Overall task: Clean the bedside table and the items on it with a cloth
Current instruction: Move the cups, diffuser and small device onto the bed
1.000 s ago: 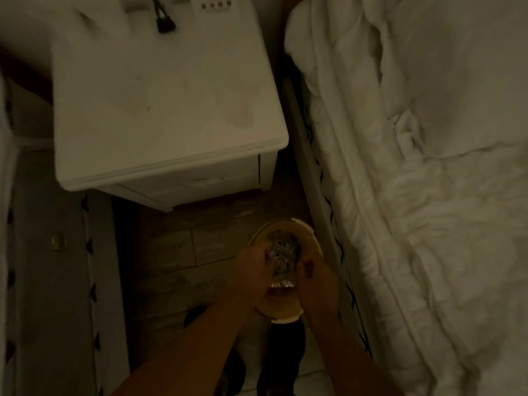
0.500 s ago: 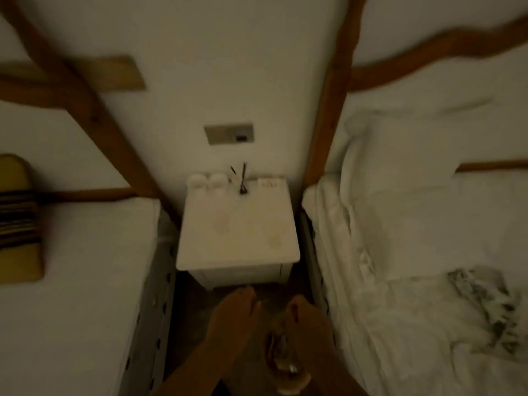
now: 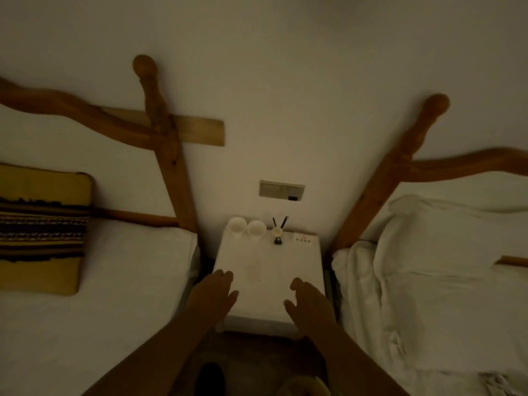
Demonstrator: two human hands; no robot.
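Observation:
The white bedside table [image 3: 268,270] stands between two beds against the wall. At its back edge sit two white cups [image 3: 237,225] [image 3: 256,228], a small holder with dark sticks [image 3: 277,231] and a white card [image 3: 305,239]. My left hand [image 3: 213,292] hovers over the table's front left corner, fingers relaxed and holding nothing. My right hand [image 3: 307,302] hangs over the front right corner, fingers loosely spread, also holding nothing. No cloth is visible.
A white bed [image 3: 94,284] with a striped yellow cushion [image 3: 40,227] lies on the left, a bed with rumpled white bedding [image 3: 434,278] on the right. Wooden bedposts [image 3: 168,155] flank the table. A wall switch plate [image 3: 281,190] sits above. A bowl rim [image 3: 303,385] shows at the floor.
My hands let go of the item over the bowl on the floor and rose to the table's front edge. The view lifted from the floor to the wall.

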